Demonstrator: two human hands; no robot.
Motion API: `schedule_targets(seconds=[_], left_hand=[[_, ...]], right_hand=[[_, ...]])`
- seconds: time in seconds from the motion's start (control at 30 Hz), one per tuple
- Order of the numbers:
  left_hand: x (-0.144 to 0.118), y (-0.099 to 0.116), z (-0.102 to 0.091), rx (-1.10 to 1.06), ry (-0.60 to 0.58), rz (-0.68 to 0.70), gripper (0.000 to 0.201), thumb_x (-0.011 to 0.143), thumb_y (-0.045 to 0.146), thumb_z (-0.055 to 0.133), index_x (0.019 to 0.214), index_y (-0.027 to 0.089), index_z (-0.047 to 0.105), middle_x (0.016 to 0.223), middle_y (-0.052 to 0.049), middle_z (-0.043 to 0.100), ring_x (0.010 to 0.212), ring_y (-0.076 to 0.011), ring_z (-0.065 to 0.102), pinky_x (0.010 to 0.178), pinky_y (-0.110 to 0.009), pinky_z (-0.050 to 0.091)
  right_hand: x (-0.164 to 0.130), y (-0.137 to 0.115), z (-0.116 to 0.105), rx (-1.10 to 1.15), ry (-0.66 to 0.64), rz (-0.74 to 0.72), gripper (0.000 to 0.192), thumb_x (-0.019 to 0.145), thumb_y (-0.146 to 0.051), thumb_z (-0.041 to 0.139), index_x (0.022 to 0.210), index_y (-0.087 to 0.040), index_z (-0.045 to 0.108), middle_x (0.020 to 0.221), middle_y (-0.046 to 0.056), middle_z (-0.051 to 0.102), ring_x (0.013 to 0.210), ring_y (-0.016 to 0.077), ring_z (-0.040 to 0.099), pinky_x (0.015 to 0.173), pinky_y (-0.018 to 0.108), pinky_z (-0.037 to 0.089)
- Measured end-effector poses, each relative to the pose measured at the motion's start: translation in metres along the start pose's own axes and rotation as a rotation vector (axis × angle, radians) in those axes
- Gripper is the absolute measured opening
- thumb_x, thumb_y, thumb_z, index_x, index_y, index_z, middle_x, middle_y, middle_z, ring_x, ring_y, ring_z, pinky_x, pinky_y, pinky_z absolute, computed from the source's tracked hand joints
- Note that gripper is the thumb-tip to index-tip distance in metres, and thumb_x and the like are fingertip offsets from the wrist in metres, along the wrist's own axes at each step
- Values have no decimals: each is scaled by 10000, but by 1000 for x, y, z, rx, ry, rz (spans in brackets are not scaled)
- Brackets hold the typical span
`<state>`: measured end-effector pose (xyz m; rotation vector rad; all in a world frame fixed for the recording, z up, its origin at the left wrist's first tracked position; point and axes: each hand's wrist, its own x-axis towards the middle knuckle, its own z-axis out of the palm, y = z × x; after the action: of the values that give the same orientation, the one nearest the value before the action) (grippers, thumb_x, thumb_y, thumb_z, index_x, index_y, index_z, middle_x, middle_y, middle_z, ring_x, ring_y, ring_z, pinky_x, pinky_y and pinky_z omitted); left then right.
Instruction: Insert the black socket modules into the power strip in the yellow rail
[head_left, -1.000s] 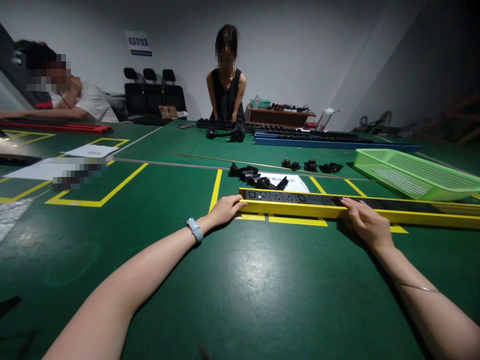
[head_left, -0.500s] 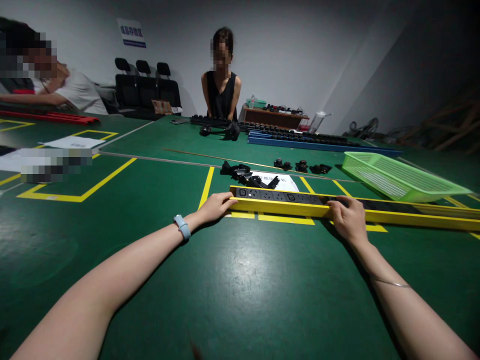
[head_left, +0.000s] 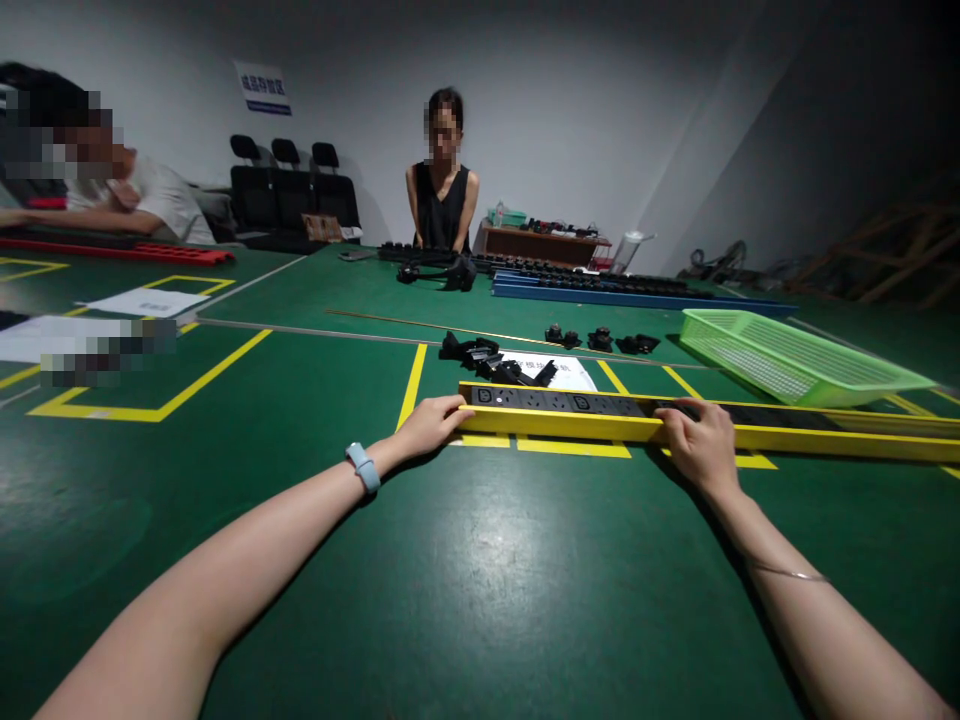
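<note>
A long yellow power strip housing (head_left: 559, 424) lies across the green table, its channel open at the top. Black socket modules (head_left: 534, 400) sit in a row in its left part. My left hand (head_left: 431, 422) is closed on the housing's left end, thumb along the rim. Farther right, my right hand (head_left: 699, 438) curls over the channel, with fingertips inside at the end of the socket row and the thumb by the near wall. Whatever lies under those fingertips is mostly hidden. Beyond the housing, several black plastic pieces (head_left: 476, 352) lie beside a printed paper sheet (head_left: 574, 374).
A green plastic basket (head_left: 802, 372) stands at the right behind the housing. Small black parts (head_left: 600, 340) and a thin rod (head_left: 397, 320) lie farther back, before blue rails (head_left: 600, 292). One person (head_left: 444, 200) stands opposite; another (head_left: 161, 195) leans over a red rail (head_left: 180, 255).
The view has tilted slightly, so the background sits lower. Both my hands keep nearly the same places on the yellow housing.
</note>
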<state>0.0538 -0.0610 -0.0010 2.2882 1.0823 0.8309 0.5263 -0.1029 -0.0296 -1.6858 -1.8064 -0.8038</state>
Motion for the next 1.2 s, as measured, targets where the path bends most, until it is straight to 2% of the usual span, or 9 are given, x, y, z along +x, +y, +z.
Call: schedule_targets(seconds=[0.3, 0.43, 0.53, 0.67, 0.77, 0.87, 0.93, 1.03, 1.2], left_hand=[[0, -3, 1, -8, 13, 23, 330, 922, 421, 404, 759, 184, 564, 760, -16, 613, 708, -152, 538, 627, -248, 343], [0, -3, 1, -24, 20, 36, 329, 924, 411, 410, 758, 178, 574, 763, -14, 614, 704, -145, 536, 628, -247, 346], [0, -3, 0, -76, 26, 6, 315, 905, 426, 448, 768, 175, 582, 725, -3, 599, 667, -133, 524, 610, -240, 349], [0, -2, -1, -201, 99, -31, 251, 838, 415, 566, 904, 173, 586, 832, -10, 618, 678, -120, 519, 621, -230, 383], [1, -1, -1, -231, 126, -16, 238, 820, 388, 589, 909, 167, 597, 892, -25, 617, 693, -117, 510, 633, -232, 394], [1, -1, -1, -260, 123, -17, 237, 817, 388, 586, 889, 163, 608, 858, -23, 610, 687, -119, 500, 632, -235, 394], [1, -2, 0, -288, 121, -19, 240, 811, 385, 593, 898, 161, 609, 848, -22, 607, 692, -120, 502, 635, -236, 397], [1, -3, 0, -318, 111, -22, 239, 810, 375, 597, 915, 160, 607, 847, -23, 607, 706, -123, 510, 644, -238, 403], [0, -3, -1, -316, 100, -6, 231, 819, 367, 592, 918, 159, 607, 839, -17, 607, 681, -114, 498, 631, -233, 397]], right_hand=[[-2, 10, 0, 8, 4, 65, 411, 923, -381, 355, 852, -246, 736, 1059, 108, 609, 1001, 296, 511, 873, 462, 395], [-3, 16, 2, 16, 65, 132, 419, 917, -373, 347, 839, -216, 728, 1024, 109, 613, 980, 303, 528, 868, 472, 395], [-3, 19, 1, 43, 61, 145, 404, 912, -350, 347, 842, -216, 722, 1029, 122, 613, 998, 313, 528, 882, 485, 389], [-2, 14, -5, 84, 55, 133, 408, 922, -341, 339, 859, -236, 728, 1008, 123, 609, 1004, 307, 526, 892, 481, 378], [1, 1, -9, 84, 98, 137, 423, 935, -356, 332, 893, -211, 727, 1016, 135, 596, 1038, 301, 507, 925, 472, 347], [6, -25, -10, 102, 155, 115, 410, 926, -382, 362, 910, -167, 711, 1035, 138, 578, 1064, 303, 484, 941, 475, 334], [10, -53, -11, 145, 173, 75, 370, 920, -377, 388, 909, -175, 699, 1062, 129, 568, 1072, 290, 480, 950, 470, 342], [17, -109, -15, 258, 152, -50, 269, 909, -332, 442, 943, -203, 676, 1096, 108, 557, 1093, 268, 480, 970, 465, 364], [32, -208, -20, 442, 92, -228, 193, 912, -263, 470, 1016, -221, 628, 1131, 83, 580, 1138, 248, 481, 1065, 491, 310]])
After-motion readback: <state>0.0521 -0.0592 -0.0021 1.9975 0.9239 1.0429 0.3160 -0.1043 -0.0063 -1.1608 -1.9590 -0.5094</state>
